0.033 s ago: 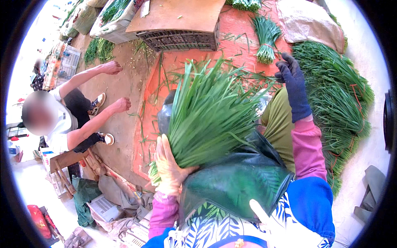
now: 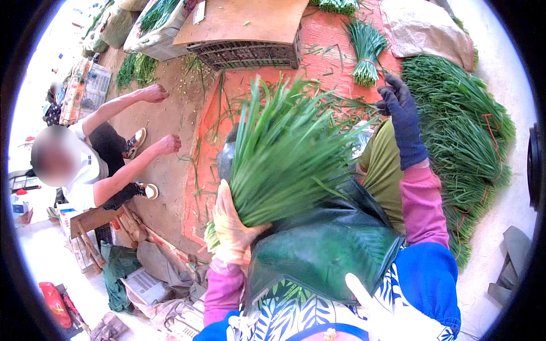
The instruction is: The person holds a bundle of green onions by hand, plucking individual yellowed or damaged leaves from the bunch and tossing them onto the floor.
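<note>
Left hand (image 2: 232,230) grips the leafy bunch (image 2: 287,159), fanned toward the apparently loose right hand (image 2: 402,116).

The leaf tips of the green bunch (image 2: 287,156) in the left hand (image 2: 232,230) are blurred, and its underside is hidden. The bunch covers part of the orange mat (image 2: 318,35); behind it, a grey thing (image 2: 226,156) shows too little to tell its kind. Whether the dark-gloved right hand (image 2: 401,116) touches the strands beside it is unclear. At the mat's far edge, another bunch (image 2: 336,6) is cut off by the upper edge, as is the brown board (image 2: 244,21), which hides the dark crate's (image 2: 244,55) top. The co-worker's face is blurred
</note>
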`<action>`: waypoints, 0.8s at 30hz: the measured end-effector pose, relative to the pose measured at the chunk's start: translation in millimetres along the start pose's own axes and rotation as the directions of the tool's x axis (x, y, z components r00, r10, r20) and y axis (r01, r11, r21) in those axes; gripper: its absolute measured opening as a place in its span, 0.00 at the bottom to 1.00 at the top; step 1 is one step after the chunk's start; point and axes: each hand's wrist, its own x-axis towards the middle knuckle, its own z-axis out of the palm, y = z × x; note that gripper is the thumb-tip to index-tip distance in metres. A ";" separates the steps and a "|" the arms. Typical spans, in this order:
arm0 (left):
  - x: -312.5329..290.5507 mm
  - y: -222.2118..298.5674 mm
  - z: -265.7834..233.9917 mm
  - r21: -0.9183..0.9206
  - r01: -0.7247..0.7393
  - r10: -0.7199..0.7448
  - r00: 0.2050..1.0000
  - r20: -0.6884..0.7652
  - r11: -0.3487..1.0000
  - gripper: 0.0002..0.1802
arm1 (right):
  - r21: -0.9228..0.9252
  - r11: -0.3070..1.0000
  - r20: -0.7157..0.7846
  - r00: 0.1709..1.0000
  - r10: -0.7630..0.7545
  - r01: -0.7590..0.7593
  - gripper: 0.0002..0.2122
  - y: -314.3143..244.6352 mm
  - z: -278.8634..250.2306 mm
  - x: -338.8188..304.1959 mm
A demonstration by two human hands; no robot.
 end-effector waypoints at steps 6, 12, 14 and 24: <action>44.2 -64.7 -71.0 -0.559 0.443 -0.082 0.829 0.553 0.701 0.42 | 0.115 0.989 0.043 0.996 0.083 -0.088 0.20 -2.7 5.6 -20.8; 43.9 -75.7 -44.3 -0.742 0.346 -0.095 0.928 0.360 0.574 0.51 | 0.124 0.990 0.040 0.997 0.062 -0.067 0.18 8.8 -9.9 -36.6; 35.9 -54.4 -36.9 -0.741 0.193 0.047 0.956 0.289 0.643 0.62 | 0.126 0.987 0.063 0.994 0.094 -0.101 0.17 16.7 -6.9 -41.8; 40.6 -49.9 -23.6 -0.683 0.252 -0.184 0.968 0.172 0.685 0.32 | 0.167 0.980 0.305 0.951 0.056 -0.111 0.16 24.4 36.5 -50.0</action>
